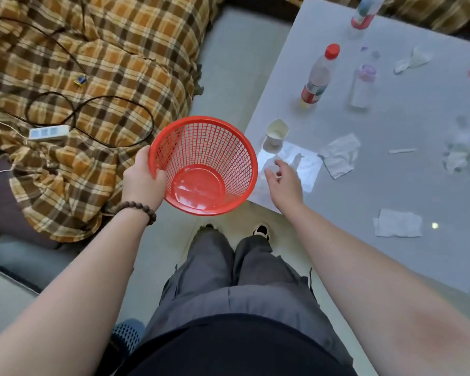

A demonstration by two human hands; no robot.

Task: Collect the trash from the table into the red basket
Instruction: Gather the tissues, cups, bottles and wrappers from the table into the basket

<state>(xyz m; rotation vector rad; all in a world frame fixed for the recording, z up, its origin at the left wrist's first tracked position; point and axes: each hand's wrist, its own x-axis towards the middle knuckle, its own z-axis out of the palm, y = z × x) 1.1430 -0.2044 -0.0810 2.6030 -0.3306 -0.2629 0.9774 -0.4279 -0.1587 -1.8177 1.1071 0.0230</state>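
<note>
My left hand grips the rim of the empty red mesh basket, held in the air beside the grey table's near-left corner. My right hand hovers over that corner with fingers apart, above a flat white sheet and next to a small clear item that is hard to make out. A white paper cup stands just beyond. Also on the table are a crumpled tissue, a flat tissue, a thin white stick, crumpled plastic and a wrapper.
On the table's far part stand a red-capped bottle, a clear purple-labelled bottle and another bottle. A sofa with a plaid blanket, a power strip and cables lies to the left. My legs stand on the floor between sofa and table.
</note>
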